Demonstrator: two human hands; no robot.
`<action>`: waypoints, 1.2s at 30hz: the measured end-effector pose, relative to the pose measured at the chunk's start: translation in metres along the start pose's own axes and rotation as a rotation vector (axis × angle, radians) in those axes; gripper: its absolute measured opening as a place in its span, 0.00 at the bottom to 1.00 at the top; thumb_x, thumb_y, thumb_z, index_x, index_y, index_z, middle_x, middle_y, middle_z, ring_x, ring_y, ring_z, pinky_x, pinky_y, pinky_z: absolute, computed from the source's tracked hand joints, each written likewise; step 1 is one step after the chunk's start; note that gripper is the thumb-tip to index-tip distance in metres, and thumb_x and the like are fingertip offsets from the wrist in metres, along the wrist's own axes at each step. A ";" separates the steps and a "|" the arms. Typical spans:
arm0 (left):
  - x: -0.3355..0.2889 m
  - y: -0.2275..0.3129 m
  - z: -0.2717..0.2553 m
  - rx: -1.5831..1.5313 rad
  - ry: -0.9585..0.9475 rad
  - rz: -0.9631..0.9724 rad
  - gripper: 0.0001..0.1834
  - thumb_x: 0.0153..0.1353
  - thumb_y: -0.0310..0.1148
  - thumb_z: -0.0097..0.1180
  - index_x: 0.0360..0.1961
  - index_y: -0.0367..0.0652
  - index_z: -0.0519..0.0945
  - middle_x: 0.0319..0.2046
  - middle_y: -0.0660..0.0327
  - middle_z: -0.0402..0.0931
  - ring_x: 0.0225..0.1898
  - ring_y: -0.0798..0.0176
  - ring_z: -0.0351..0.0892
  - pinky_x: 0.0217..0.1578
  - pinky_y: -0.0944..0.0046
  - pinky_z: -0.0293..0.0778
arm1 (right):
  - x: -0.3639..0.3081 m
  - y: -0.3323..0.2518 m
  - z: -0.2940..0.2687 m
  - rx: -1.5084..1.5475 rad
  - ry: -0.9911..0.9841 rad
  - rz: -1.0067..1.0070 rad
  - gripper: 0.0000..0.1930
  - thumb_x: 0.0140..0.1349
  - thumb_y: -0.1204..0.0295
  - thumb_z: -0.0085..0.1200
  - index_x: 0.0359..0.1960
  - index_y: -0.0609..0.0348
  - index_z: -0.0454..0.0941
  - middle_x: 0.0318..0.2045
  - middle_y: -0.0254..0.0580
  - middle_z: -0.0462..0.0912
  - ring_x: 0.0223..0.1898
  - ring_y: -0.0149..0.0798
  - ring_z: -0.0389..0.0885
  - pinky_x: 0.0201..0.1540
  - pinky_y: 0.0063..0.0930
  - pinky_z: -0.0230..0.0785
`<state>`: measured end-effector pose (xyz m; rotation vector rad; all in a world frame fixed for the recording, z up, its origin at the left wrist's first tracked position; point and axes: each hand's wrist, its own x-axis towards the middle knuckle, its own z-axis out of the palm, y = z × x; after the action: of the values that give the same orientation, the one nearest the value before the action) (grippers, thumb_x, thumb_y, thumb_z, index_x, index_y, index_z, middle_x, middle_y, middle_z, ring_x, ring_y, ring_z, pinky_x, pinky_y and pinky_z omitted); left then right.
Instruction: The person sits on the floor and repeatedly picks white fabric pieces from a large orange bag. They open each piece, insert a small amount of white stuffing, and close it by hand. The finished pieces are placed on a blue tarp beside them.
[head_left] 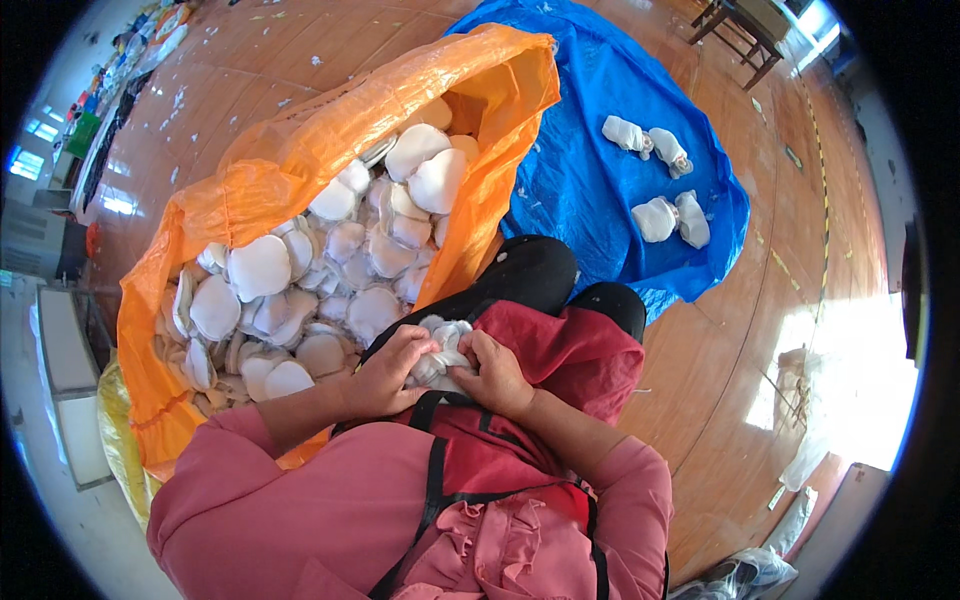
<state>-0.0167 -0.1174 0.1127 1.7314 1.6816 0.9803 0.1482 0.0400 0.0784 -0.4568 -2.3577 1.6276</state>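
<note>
In my lap, my left hand (pixel 393 372) and my right hand (pixel 497 377) close from both sides around a bunch of white fabric pads (pixel 440 350). Fingers and thumbs press into the bunch, and part of it is hidden behind them. Just left of my legs lies a large orange woven sack (pixel 225 195) with its mouth folded wide. Heaped inside are many loose, round white pads (pixel 258 267). Beyond my knees, on a spread blue sheet (pixel 570 75), rest several white bundles (pixel 655 220), each gathered at one end.
A red apron (pixel 555 355) covers my lap. The brown floor (pixel 725 360) carries white scraps and a yellow-black line. At the far right stands a wooden stool (pixel 745 30). Clear plastic (pixel 740 575) lies lower right, and a yellow sack (pixel 122 425) sits behind the orange one.
</note>
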 end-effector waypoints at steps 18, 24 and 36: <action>0.023 -0.013 0.036 0.266 0.239 0.014 0.33 0.42 0.20 0.64 0.53 0.42 0.69 0.47 0.49 0.66 0.49 0.44 0.71 0.48 0.51 0.70 | 0.004 0.012 -0.016 0.400 0.034 0.212 0.12 0.55 0.74 0.63 0.38 0.59 0.73 0.28 0.31 0.70 0.30 0.27 0.68 0.34 0.23 0.64; 0.034 -0.008 0.042 0.314 0.348 0.004 0.30 0.42 0.17 0.59 0.51 0.42 0.71 0.45 0.49 0.69 0.45 0.43 0.73 0.45 0.52 0.72 | 0.002 0.014 -0.017 0.456 0.067 0.200 0.13 0.57 0.73 0.61 0.42 0.60 0.74 0.30 0.30 0.71 0.32 0.27 0.69 0.38 0.22 0.65; 0.046 -0.018 0.039 0.378 0.376 0.172 0.22 0.46 0.24 0.61 0.47 0.44 0.76 0.46 0.53 0.72 0.43 0.45 0.74 0.43 0.50 0.72 | -0.013 0.024 -0.019 0.415 0.177 0.126 0.12 0.62 0.75 0.59 0.46 0.62 0.74 0.35 0.34 0.73 0.40 0.30 0.73 0.45 0.25 0.68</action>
<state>0.0016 -0.0655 0.0814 2.0597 2.0897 1.1829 0.1694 0.0590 0.0624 -0.6390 -1.8318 1.9764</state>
